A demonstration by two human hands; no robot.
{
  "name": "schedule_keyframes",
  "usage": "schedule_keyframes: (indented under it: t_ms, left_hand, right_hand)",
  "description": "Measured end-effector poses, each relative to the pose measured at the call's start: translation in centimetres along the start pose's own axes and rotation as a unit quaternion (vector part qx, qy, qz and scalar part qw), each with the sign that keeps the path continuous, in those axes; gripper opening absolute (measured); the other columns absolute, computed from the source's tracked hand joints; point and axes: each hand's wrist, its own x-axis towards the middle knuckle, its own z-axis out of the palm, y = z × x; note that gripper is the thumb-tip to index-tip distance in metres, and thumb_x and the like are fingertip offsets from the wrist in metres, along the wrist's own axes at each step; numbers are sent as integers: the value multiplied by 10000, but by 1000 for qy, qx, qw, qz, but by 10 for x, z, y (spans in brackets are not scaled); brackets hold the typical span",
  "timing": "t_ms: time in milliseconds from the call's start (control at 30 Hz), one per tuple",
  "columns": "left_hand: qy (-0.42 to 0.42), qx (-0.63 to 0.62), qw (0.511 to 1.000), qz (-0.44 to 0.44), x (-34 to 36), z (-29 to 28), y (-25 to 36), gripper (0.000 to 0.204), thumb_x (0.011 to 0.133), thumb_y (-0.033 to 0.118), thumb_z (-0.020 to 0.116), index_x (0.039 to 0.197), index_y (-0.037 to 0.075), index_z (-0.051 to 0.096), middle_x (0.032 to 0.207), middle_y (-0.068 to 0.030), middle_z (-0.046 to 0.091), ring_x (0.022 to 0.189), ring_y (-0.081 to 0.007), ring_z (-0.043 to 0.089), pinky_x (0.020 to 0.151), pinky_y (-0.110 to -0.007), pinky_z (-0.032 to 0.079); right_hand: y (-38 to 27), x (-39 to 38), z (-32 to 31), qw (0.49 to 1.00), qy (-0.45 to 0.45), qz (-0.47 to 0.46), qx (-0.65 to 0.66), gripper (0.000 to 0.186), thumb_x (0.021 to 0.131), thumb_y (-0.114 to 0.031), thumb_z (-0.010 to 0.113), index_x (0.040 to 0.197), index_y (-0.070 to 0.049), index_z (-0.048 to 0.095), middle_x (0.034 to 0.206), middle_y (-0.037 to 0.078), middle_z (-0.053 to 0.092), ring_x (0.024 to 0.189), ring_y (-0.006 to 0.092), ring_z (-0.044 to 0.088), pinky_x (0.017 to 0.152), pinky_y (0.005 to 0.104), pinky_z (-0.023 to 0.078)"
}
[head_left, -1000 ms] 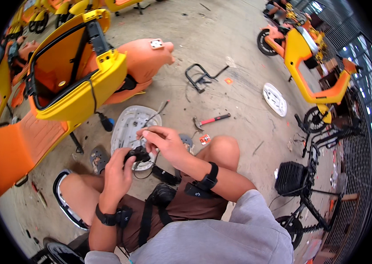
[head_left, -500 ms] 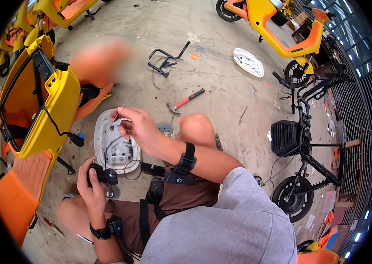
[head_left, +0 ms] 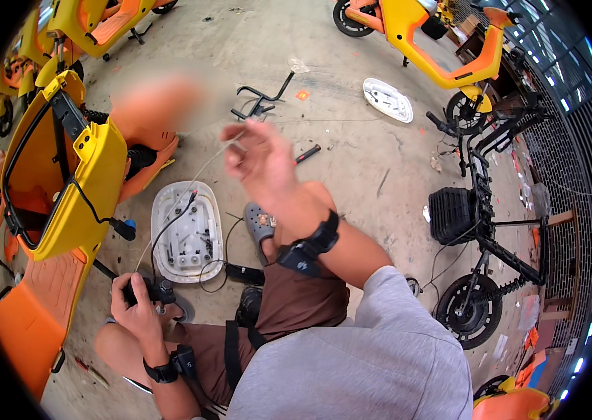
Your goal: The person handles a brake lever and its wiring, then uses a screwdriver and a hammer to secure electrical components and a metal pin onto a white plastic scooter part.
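Low on the left, my left hand (head_left: 136,308) is closed around a small black part (head_left: 163,290), mostly hidden by the fingers; I cannot make out its exact kind. A thin pale cable (head_left: 182,194) rises from that part in a long curve. Its upper stretch runs to my right hand (head_left: 259,159), raised in front of me, whose fingers are pinched on the cable and slightly blurred. Between the hands, on the floor, lies a white plastic tray-like cover (head_left: 216,210) holding screws and small parts. A short black wire (head_left: 165,227) with a red-tipped end hangs over it.
A hammer (head_left: 308,154) lies partly behind my right hand. Beyond it are a bent black metal frame (head_left: 257,105) and another white cover (head_left: 387,100). A yellow-orange scooter body (head_left: 89,189) stands close on the left, a stripped black scooter frame (head_left: 481,210) on the right.
My right hand has moved up and to the right with the cable, drawing it longer. My left hand has shifted slightly down and left. The black wire now stands over the cover.
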Motion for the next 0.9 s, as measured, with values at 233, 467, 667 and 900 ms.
schedule_keyframes:
  t_ms: [233, 467, 667, 900]
  left_hand:
    - [60, -4, 998, 9, -6, -16, -4, 115, 1004, 91, 573, 984, -15, 613, 876, -39, 590, 797, -133, 546, 735, -266, 458]
    - [160, -26, 986, -34, 3, -38, -18, 235, 1045, 218, 560, 1086, -6, 618, 988, -54, 633, 896, -138, 584, 827, -265, 471]
    - [80, -14, 997, -6, -6, -31, -3, 179, 1022, 146, 544, 1022, -9, 634, 889, -51, 585, 815, -148, 541, 777, -266, 446]
    - [-108, -62, 992, 34, 3, -22, 22, 135, 945, 89, 621, 939, -33, 678, 771, -64, 595, 710, -135, 545, 659, -249, 418]
  right_hand:
    - [-79, -52, -32, 993, 53, -94, 47, 251, 912, -323, 609, 978, -97, 696, 875, 25, 660, 744, 168, 517, 590, 297, 399]
    - [-99, -112, -138, 949, 270, -129, 104, 213, 934, -213, 580, 1060, -71, 675, 828, -17, 634, 726, 148, 515, 611, 286, 400]
    - [-148, -170, -253, 905, 345, -199, 148, 272, 968, -167, 469, 1131, 8, 598, 880, 29, 626, 747, 159, 581, 645, 296, 470]
    - [-246, -161, -251, 811, 506, -294, -2, 334, 1005, -191, 335, 1152, 0, 565, 866, 70, 663, 601, 152, 537, 484, 272, 359]
